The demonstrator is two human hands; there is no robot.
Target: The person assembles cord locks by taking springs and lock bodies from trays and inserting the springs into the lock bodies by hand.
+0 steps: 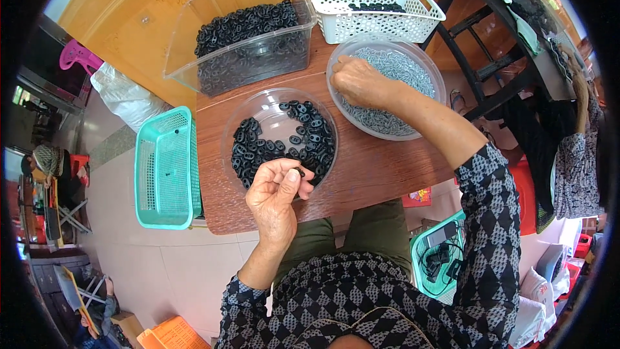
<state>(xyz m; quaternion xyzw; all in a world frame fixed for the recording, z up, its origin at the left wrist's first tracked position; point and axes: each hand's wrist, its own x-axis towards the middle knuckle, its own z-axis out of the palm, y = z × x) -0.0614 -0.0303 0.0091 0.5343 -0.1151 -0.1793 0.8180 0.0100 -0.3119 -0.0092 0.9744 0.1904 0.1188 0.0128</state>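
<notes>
My left hand (276, 195) is closed, with thumb and fingers pinching a small black two-holed piece (299, 172). It is over the near edge of a round clear tub (227, 130) of similar black oval pieces (314, 130). My right hand (363, 81) reaches across to a second round clear tub (439, 79), full of small silvery metal pieces (397, 68), perhaps screws. Its fingers curl down at that tub's left side, and their tips are hidden, so I cannot see what they hold.
On the brown wooden table (368, 168), a clear rectangular bin (177, 58) of black pieces and a white perforated basket (361, 29) stand at the back. Left of the table is a green basket (143, 174). At right, a person (578, 161) sits by a dark-legged table (484, 58).
</notes>
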